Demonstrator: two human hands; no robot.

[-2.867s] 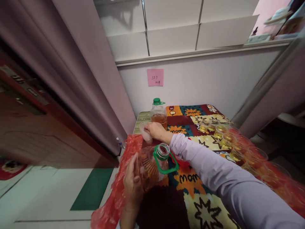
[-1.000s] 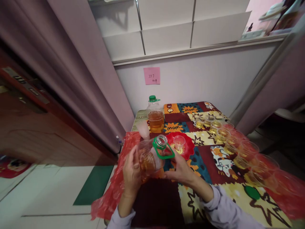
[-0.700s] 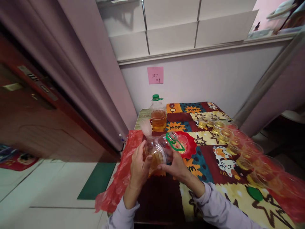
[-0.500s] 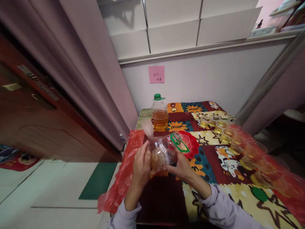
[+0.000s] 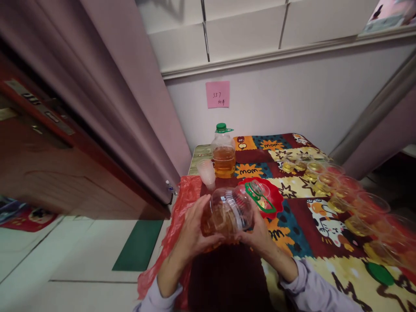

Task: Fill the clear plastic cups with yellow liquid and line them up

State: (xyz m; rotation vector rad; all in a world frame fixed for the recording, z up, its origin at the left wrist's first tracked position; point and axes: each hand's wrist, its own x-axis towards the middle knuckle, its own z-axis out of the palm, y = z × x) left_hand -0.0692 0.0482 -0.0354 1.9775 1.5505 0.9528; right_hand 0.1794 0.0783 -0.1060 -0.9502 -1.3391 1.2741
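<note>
Bottle [image 5: 227,212] tipped further, mouth toward red plate [image 5: 276,197], both hands gripping

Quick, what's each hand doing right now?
Left hand: closed on the tilted bottle.
Right hand: closed on the same bottle, from the other side.

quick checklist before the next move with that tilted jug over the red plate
1. Both hands on the clear plastic jug of amber liquid: ok, left hand and right hand cup its body.
2. Jug uncapped: ok, mouth open inside the green ring handle.
3. Mouth over the small clear cup on the red plate: cannot tell, the neck hides it.
4. Loose green cap out of the way: ok.
5. Filled cups along the right edge apart from the jug: ok.
</note>
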